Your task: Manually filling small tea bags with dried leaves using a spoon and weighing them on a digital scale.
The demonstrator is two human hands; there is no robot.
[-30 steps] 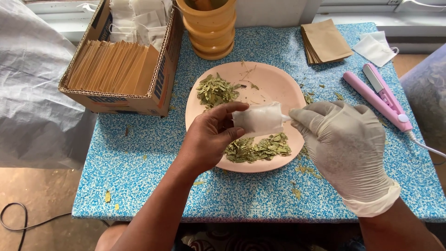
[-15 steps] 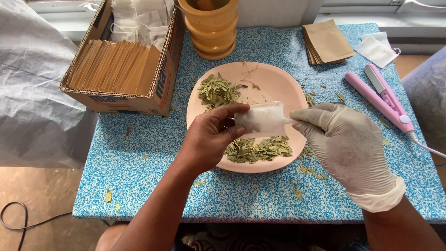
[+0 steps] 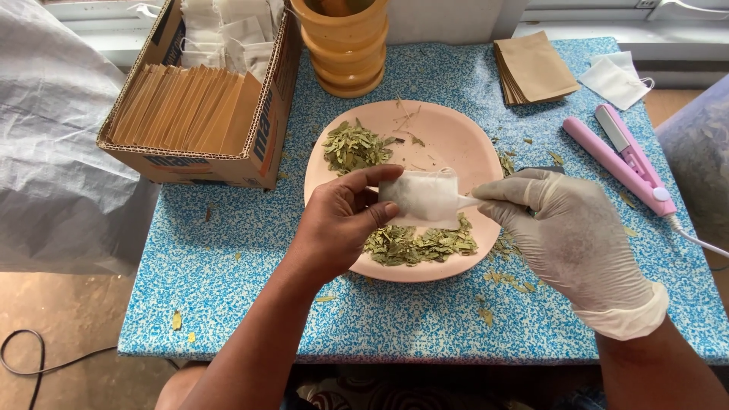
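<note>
Bare left hand (image 3: 338, 228) pinching the left edge of a small white filter bag (image 3: 421, 199), held just above the near half of a pink plate (image 3: 456, 144). Gloved right hand (image 3: 566, 235) gripping a white spoon handle (image 3: 467, 202) poked into the bag's right end. Dried green leaves (image 3: 421, 244) piled beneath; second heap (image 3: 353, 146) at far left. Cardboard box (image 3: 266, 144) of brown sachets far left, pink heat sealer (image 3: 619, 163) right.

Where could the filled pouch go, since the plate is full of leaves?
Bare tabletop lies in front of the box and left of the plate, with a few crumbs. The near edge below the plate is also free. Crowded: the far right, with brown sachets and the pink sealer.
</note>
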